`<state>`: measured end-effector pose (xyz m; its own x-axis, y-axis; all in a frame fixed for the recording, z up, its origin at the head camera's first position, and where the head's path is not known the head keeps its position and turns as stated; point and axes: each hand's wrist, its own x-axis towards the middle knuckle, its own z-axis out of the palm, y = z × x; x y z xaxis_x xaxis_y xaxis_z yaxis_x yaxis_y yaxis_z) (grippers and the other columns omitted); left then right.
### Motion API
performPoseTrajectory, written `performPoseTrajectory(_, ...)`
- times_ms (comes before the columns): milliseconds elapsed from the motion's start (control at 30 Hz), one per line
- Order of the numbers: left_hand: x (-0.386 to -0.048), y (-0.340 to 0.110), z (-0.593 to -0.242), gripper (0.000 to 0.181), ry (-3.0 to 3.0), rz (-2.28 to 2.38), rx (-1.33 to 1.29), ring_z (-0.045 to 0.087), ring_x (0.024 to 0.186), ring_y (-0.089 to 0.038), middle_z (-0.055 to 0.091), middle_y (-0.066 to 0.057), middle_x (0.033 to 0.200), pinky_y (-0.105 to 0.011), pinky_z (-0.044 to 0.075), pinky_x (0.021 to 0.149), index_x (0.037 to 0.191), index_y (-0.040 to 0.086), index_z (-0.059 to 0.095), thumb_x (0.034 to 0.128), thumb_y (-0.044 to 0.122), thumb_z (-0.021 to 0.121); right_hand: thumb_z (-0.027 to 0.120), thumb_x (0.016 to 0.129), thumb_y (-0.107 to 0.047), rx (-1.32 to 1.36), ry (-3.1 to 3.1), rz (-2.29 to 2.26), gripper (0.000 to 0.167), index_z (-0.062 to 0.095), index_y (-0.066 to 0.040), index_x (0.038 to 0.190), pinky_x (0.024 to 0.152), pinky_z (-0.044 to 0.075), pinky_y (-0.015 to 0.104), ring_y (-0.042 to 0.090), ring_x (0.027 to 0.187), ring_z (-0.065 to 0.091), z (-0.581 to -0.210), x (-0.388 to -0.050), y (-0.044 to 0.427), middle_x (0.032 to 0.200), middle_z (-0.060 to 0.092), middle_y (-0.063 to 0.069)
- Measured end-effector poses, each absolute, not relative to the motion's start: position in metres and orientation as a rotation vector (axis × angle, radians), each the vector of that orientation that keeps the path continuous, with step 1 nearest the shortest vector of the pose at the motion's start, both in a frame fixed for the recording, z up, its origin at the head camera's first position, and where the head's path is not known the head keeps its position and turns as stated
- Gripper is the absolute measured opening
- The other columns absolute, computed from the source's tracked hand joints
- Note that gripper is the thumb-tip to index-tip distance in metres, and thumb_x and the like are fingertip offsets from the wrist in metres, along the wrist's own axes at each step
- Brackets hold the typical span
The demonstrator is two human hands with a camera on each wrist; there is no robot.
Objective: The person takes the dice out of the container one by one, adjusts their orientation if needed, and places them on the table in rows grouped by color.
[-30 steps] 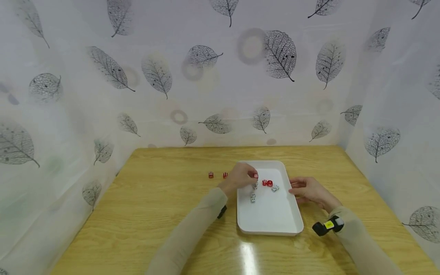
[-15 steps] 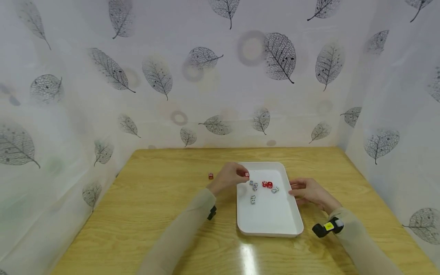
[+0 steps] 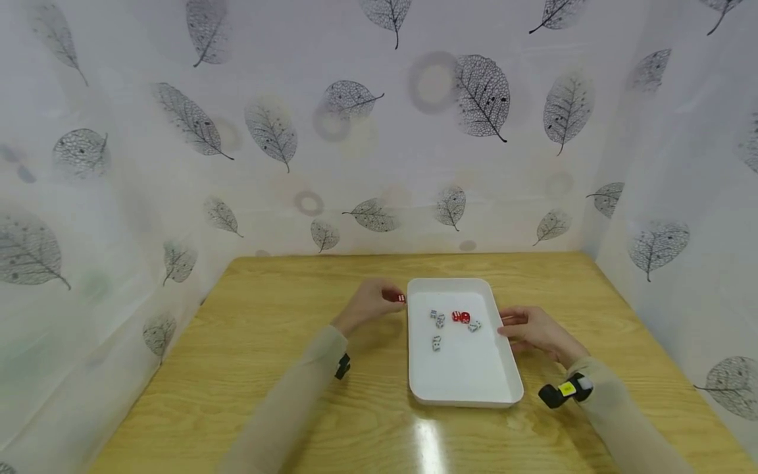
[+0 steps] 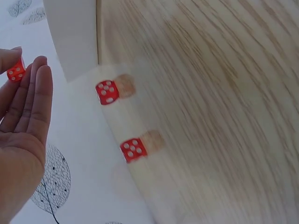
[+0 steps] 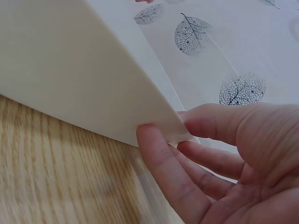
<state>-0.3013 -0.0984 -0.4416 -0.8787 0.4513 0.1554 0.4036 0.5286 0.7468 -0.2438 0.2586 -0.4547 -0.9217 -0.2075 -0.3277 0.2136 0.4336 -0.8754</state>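
My left hand (image 3: 367, 303) pinches a red die (image 3: 401, 299) between thumb and fingers, just left of the white tray (image 3: 466, 385). The die's white pips show in the left wrist view, where the other fingers extend straight. Two more red dice stand on the table there, one die (image 4: 107, 92) farther off and another die (image 4: 133, 150) nearer; the left hand hides them in the head view. With thumb at the rim and fingers against the outer wall, my right hand (image 3: 541, 332) holds the tray's right side.
Inside the tray sit two red dice (image 3: 460, 317) side by side and several white dice (image 3: 440, 320). The wooden table (image 3: 284, 283) meets a leaf-patterned curtain (image 3: 379, 151) at the back and sides.
My left hand has moved left, out from over the tray to beside it, keeping hold of a red die. The right hand and the tray have stayed put.
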Motion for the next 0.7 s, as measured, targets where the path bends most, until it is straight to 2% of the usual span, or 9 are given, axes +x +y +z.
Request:
performPoseTrajectory(300,-0.302,-0.129,-0.444,0.012,2.750,1.267,0.745,0.063,0.078,-0.009,0.072,0.000,0.087,-0.026,0.054,0.075,0.094,0.008,0.075,0.0837,0.014,0.077,0.068,0.092,-0.012,0.011,2.311,-1.506,0.059,0.041,0.010,0.140,0.078,0.059,0.039,0.020,0.095,0.066,-0.458,-0.245,0.260,0.128,0.055,0.029)
performPoseTrajectory(433,-0.303,-0.145,-0.444,0.020,2.757,1.273,0.702,0.064,0.081,-0.010,0.072,-0.001,0.090,-0.027,0.054,0.077,0.100,0.005,0.074,0.0836,0.017,0.077,0.069,0.091,-0.013,0.024,2.317,-1.500,0.060,0.042,0.008,0.141,0.079,0.059,0.039,0.020,0.097,0.066,-0.458,-0.246,0.260,0.130,0.054,0.029)
performPoseTrajectory(700,-0.304,-0.171,-0.444,0.020,2.744,1.243,0.632,0.066,0.085,-0.014,0.073,-0.003,0.093,-0.030,0.055,0.079,0.102,0.003,0.073,0.0855,0.015,0.075,0.067,0.092,-0.010,0.006,2.289,-1.521,0.059,0.040,0.010,0.141,0.080,0.059,0.040,0.020,0.097,0.066,-0.455,-0.244,0.261,0.130,0.053,0.031)
